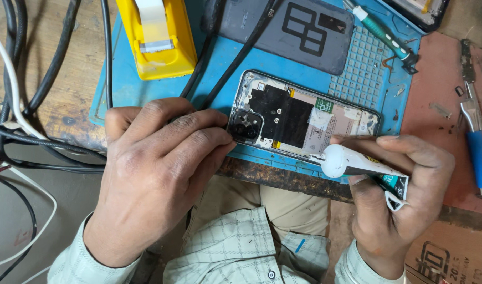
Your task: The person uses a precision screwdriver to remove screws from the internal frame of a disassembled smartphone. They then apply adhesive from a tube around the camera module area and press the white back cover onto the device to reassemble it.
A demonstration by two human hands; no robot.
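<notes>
Worn wooden bench [62, 113] with a blue work mat [220, 63] laid on it, mat's near edge just above my lap. Nearest: my left hand [157, 168], palm down, fingers [199, 139] curled and pressed against the camera end of the opened phone [301, 115], steadying it. My right hand [404, 184] is closed around a small glue tube [356, 165]; its white nozzle end sits at the phone's near long edge, touching or just short of it, cannot tell which. Phone lies back-side up on the mat, rear cover off, black shielding and pale battery label exposed, camera block at its left end. Beyond it: grey back cover [299, 31] flat on the mat, two black cables [236, 58] running across it toward my left hand. Yellow tape dispenser [157, 37] at far left of the mat. Green-handled tool [383, 34] at far right corner. Blue-handled pliers [477, 152] lie off the mat to the right. Cable bundle [20, 105] on the bench's left.
</notes>
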